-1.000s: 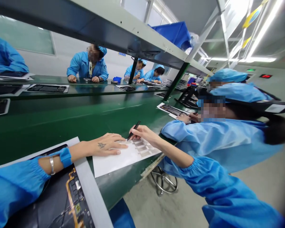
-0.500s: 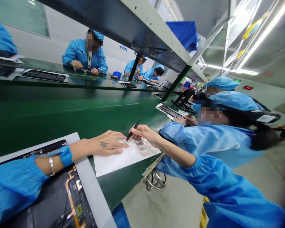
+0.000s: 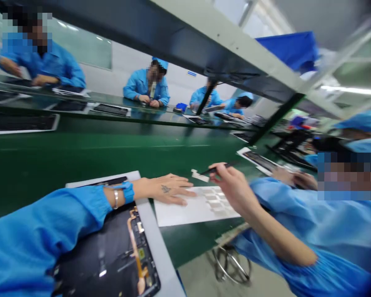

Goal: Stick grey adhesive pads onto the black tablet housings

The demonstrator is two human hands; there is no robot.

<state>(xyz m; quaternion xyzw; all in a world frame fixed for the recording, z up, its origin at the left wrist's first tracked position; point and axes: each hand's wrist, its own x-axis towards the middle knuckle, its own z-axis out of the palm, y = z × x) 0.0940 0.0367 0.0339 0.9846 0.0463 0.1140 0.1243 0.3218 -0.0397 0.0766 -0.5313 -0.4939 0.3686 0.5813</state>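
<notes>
My right hand [image 3: 231, 185] is raised and pinches black tweezers [image 3: 219, 169], whose tips reach a small white label piece [image 3: 199, 175] just past the sheet's far edge. My left hand [image 3: 165, 189] lies flat with fingers spread on a white sheet [image 3: 185, 210], which carries several pale rectangular labels [image 3: 213, 198]. Under my left forearm sits a dark electronic panel with an orange flex cable [image 3: 132, 243], in a grey frame [image 3: 151, 218]. Motion blur makes the grip at the tweezer tips hard to read.
A green conveyor belt [image 3: 111, 161] runs across the view below a steel shelf beam [image 3: 204, 49]. A co-worker in a blue gown [image 3: 309, 214] sits close on my right, hands over a sheet and panel [image 3: 259, 161]. Other blue-gowned workers [image 3: 146, 86] sit across the belt.
My right hand has lifted off the sheet, raising the tweezers, and a small white piece now shows at their tips. My left hand stays on the sheet. The whole view has swung and blurred.
</notes>
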